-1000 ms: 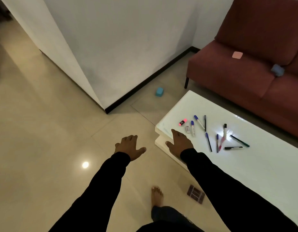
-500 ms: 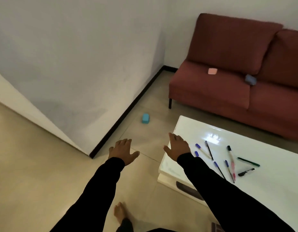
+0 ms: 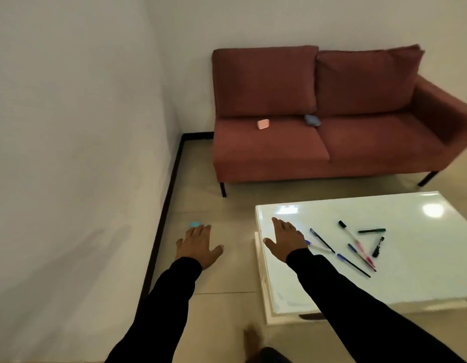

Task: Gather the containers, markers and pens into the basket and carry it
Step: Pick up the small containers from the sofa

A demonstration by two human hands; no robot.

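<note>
Several pens and markers (image 3: 355,247) lie scattered on the white table (image 3: 415,273), among them a green pen (image 3: 371,231) and a black marker (image 3: 378,247). My right hand (image 3: 286,240) is stretched out flat above the table's left end, holding nothing, just left of the pens. Out over the floor, my left hand (image 3: 198,244) is spread and holds nothing; a small cyan container (image 3: 194,224) shows just beyond its fingertips. A pink container (image 3: 263,124) and a blue one (image 3: 313,120) rest on the sofa seat. No basket is in view.
A dark red sofa (image 3: 358,142) stands against the far wall behind the table. A white wall with a black skirting (image 3: 161,221) runs along the left. My bare foot (image 3: 252,341) is on the tiled floor at the bottom.
My view has swung right and up, bringing the whole sofa into sight. The cyan container now lies right at my left fingertips. Both hands stay spread and hold nothing.
</note>
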